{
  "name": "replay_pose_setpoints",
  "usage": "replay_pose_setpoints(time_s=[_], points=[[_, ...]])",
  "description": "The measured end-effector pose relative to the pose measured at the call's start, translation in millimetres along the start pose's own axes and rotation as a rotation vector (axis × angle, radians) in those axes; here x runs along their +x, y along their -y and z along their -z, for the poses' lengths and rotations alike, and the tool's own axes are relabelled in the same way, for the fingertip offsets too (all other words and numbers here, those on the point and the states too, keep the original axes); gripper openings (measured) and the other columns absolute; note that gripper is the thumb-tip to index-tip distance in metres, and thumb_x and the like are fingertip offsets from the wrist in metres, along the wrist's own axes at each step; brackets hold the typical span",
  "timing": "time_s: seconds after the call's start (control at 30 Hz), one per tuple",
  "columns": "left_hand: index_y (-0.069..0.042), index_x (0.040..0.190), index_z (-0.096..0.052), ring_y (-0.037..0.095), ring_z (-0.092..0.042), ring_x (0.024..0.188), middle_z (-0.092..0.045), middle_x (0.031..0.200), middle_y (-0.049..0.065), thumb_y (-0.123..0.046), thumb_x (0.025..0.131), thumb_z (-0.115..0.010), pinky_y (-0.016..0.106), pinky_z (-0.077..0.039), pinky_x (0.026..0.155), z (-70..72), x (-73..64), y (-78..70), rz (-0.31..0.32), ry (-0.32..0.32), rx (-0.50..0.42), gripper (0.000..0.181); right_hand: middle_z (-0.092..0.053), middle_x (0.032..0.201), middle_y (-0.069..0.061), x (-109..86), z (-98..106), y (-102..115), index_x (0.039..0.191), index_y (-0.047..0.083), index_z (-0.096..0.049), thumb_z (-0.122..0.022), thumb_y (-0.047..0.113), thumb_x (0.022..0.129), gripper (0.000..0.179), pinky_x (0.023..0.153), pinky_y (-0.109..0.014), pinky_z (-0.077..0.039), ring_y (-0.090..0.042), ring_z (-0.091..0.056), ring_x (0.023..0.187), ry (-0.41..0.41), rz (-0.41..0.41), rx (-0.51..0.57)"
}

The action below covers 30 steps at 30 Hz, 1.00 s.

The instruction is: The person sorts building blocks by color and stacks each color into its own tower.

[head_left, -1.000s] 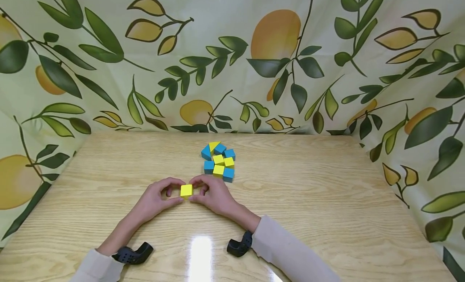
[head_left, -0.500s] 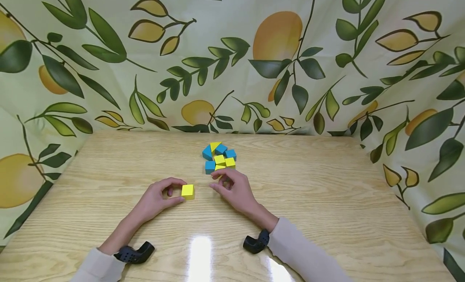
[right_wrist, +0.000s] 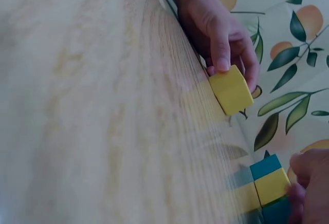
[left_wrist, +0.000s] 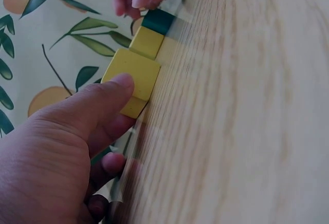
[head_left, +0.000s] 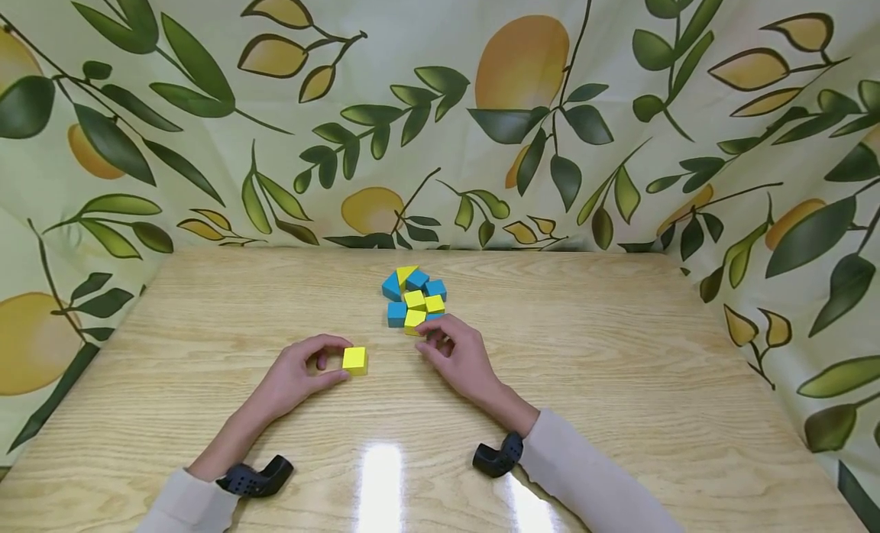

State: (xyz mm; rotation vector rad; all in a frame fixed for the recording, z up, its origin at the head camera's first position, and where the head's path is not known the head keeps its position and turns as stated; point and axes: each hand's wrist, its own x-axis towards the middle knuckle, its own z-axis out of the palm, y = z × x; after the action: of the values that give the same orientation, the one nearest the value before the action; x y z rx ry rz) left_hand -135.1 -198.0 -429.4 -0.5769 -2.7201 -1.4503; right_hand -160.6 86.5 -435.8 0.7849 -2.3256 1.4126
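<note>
My left hand [head_left: 297, 373] pinches a yellow cube [head_left: 354, 360] between thumb and fingers, near the middle of the table. The left wrist view shows the thumb lying on the face of this yellow cube [left_wrist: 134, 72]. My right hand [head_left: 462, 359] is at the front right of a cluster of blocks, with thumb and index finger bent and apart. Its fingertips are right by a yellow cube [head_left: 415, 321] and cover most of a blue cube [head_left: 435, 316]. In the right wrist view, the right hand [right_wrist: 312, 183] reaches in beside a blue cube [right_wrist: 277, 211].
Behind the hands, the cluster holds more yellow and blue cubes, a blue cube [head_left: 396, 314] at its left, plus a yellow triangular block [head_left: 406, 276] and a blue triangular block [head_left: 392, 286]. The wooden table [head_left: 584, 342] meets a leaf-patterned cloth [head_left: 412, 29] at the back.
My right hand has let go of the yellow cube and moved right and away to the front of the cluster. The left hand still holds that cube in the same place.
</note>
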Motion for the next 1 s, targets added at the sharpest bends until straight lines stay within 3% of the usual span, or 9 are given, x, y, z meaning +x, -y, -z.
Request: replay_pose_setpoints(time_s=[0.13, 0.23, 0.37, 0.77, 0.87, 1.0], points=[[-0.016, 0.115, -0.066, 0.017, -0.046, 0.073, -0.054, 0.081, 0.000, -0.021, 0.080, -0.079, 0.026, -0.035, 0.062, 0.4, 0.1, -0.2, 0.008, 0.002, 0.002, 0.037, -0.061, 0.087, -0.003, 2.6, 4, -4, 0.104, 0.009, -0.067, -0.077, 0.009, 0.081, 0.025, 0.059, -0.027, -0.043, -0.016, -0.050, 0.071, -0.054, 0.051, -0.062], [-0.015, 0.115, -0.065, 0.018, -0.046, 0.074, -0.054, 0.081, 0.001, -0.020, 0.080, -0.079, 0.026, -0.035, 0.062, 0.5, 0.1, 0.1, 0.015, 0.001, 0.000, 0.038, -0.062, 0.098, -0.003, 5.5, 7, -7, 0.107, 0.009, -0.066, -0.080, 0.011, 0.079, 0.031, 0.071, -0.033, -0.042, -0.023, -0.050, 0.085, -0.076, 0.058, -0.091], [-0.015, 0.116, -0.065, 0.020, -0.046, 0.074, -0.055, 0.083, 0.002, -0.017, 0.080, -0.079, 0.026, -0.035, 0.062, -0.3, 0.8, 1.5, 0.020, -0.002, -0.002, 0.038, -0.061, 0.109, -0.002, 9.1, 10, -12, 0.110, 0.010, -0.066, -0.081, 0.014, 0.077, 0.036, 0.082, -0.037, -0.039, -0.023, -0.047, 0.098, -0.064, 0.026, -0.112], [-0.015, 0.115, -0.065, 0.019, -0.045, 0.073, -0.053, 0.081, 0.002, -0.016, 0.080, -0.079, 0.026, -0.034, 0.061, -0.5, 1.2, 4.2, 0.032, 0.002, 0.017, 0.038, -0.064, 0.110, 0.005, 20.9, 7, -22, 0.111, 0.016, -0.068, -0.081, 0.023, 0.078, 0.036, 0.084, -0.035, -0.036, -0.018, -0.044, 0.099, 0.009, -0.099, -0.127], [-0.013, 0.115, -0.065, 0.021, -0.045, 0.073, -0.053, 0.080, 0.004, -0.013, 0.080, -0.078, 0.026, -0.034, 0.061, 0.1, 0.9, -1.8, 0.033, 0.003, 0.020, 0.037, -0.064, 0.112, 0.007, 22.7, 6, -22, 0.110, 0.017, -0.069, -0.082, 0.024, 0.078, 0.036, 0.083, -0.035, -0.036, -0.015, -0.041, 0.098, 0.023, -0.104, -0.128], [-0.008, 0.112, -0.066, 0.024, -0.045, 0.072, -0.053, 0.078, 0.010, -0.006, 0.080, -0.077, 0.026, -0.033, 0.061, 3.6, -0.8, -22.1, 0.028, 0.002, 0.011, 0.034, -0.064, 0.113, 0.007, 25.7, 3, -23, 0.110, 0.017, -0.070, -0.081, 0.024, 0.078, 0.035, 0.079, -0.034, -0.035, -0.015, -0.039, 0.096, 0.044, -0.087, -0.139]])
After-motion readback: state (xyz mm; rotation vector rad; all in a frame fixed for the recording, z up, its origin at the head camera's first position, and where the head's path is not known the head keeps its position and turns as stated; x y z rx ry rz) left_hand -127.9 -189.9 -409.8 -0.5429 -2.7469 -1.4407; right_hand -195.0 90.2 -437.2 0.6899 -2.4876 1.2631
